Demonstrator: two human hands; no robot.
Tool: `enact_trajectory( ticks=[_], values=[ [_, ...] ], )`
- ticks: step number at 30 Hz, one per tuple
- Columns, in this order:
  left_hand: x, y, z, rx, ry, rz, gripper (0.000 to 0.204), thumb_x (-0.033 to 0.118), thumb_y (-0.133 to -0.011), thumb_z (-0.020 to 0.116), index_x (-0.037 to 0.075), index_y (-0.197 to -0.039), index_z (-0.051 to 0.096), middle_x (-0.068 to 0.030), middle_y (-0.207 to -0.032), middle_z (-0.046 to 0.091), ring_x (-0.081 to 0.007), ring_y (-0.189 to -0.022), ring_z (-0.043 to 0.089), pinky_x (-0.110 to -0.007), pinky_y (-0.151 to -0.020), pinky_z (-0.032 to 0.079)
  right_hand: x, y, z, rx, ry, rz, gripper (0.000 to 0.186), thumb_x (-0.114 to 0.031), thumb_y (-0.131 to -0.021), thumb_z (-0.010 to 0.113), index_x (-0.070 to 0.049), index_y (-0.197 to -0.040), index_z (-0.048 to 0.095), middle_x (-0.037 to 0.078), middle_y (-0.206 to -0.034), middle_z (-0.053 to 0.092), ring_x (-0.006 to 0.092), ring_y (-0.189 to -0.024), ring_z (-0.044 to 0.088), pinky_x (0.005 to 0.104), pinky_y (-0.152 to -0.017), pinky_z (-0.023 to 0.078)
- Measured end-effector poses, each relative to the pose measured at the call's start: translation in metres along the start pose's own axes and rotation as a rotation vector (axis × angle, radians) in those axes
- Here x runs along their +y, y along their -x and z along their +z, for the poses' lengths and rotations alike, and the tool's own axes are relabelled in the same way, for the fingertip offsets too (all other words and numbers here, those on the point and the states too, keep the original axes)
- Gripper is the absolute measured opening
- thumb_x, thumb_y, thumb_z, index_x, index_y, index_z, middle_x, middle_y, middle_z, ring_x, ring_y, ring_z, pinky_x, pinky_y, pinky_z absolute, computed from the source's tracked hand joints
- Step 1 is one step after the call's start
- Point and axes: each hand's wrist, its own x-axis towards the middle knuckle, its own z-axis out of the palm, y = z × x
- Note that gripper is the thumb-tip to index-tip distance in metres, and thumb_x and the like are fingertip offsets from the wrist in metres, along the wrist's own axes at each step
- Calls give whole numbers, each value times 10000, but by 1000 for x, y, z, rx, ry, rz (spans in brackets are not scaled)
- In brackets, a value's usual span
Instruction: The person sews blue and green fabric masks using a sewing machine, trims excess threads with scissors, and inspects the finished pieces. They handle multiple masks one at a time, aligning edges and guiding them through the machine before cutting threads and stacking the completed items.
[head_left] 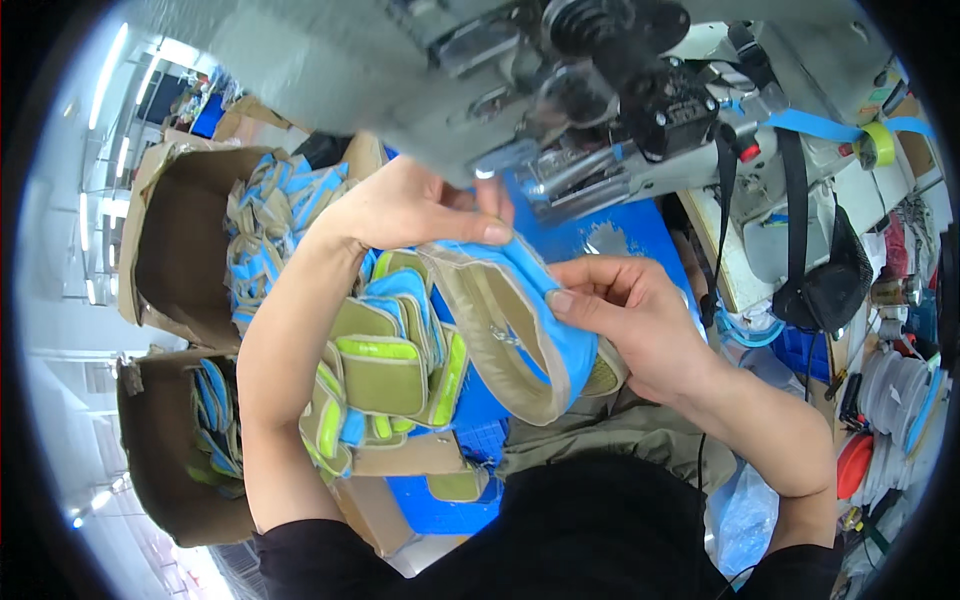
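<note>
A khaki fabric pouch (pixel 465 290) with bright blue edging is stretched between my hands, its oval opening facing up. My left hand (pixel 420 205) pinches its far edge between thumb and fingers, close under the sewing machine (pixel 400 95). On the right side, my right hand (pixel 640 310) grips the blue edge, thumb on top and fingers curled. Something small and shiny shows inside the opening; I cannot make out what. The machine's needle area is partly hidden by my left fingers. Left of the pouch lies a pile of khaki, blue and lime-green sewn pieces (pixel 380 375).
Blue work surface (pixel 650 235) runs beneath the machine. At the left stand two cardboard boxes, one upper (pixel 185 235) beside bundled blue-and-khaki pieces (pixel 265 245), one lower (pixel 165 450). Blue tape passes a yellow-green ring (pixel 880 145) at right, above black straps and white reels (pixel 890 395).
</note>
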Motion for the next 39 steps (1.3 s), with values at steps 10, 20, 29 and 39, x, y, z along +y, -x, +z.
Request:
enact_trajectory(
  ticks=[10, 20, 29, 39],
  values=[
    [1, -21, -31, 273, -530, -3, 343, 263, -845, 886, 83, -1105, 752, -52, -1010, 751, -168, -931, 693, -339, -829, 569, -7, -24, 5, 101, -150, -22, 262, -82, -973, 712, 77, -1181, 725, 109, -1062, 760, 111, -897, 700, 269, -799, 563],
    [-3, -40, -61, 267, -392, -33, 320, 228, -917, 774, 60, -1182, 711, -64, -1038, 731, -171, -943, 673, -341, -850, 558, -3, -34, 15, 177, -361, -73, 249, -107, -970, 728, 80, -1133, 710, 112, -1015, 747, 121, -860, 703, 285, -767, 577],
    [-14, -33, -87, 260, -18, -87, 313, 197, -981, 674, 40, -1252, 674, -75, -1064, 712, -173, -953, 656, -343, -868, 548, -1, -34, 26, 220, -388, -48, 223, -116, -959, 750, 68, -1076, 706, 97, -972, 734, 122, -826, 693, 283, -738, 568],
    [-26, -10, -68, 470, -97, 84, 290, 185, -993, 652, 37, -1243, 667, -84, -1100, 702, -185, -983, 648, -351, -903, 533, -6, -32, 29, 222, -358, -4, 245, -115, -963, 751, 63, -1125, 702, 97, -992, 738, 119, -854, 702, 283, -749, 574]
  ],
)
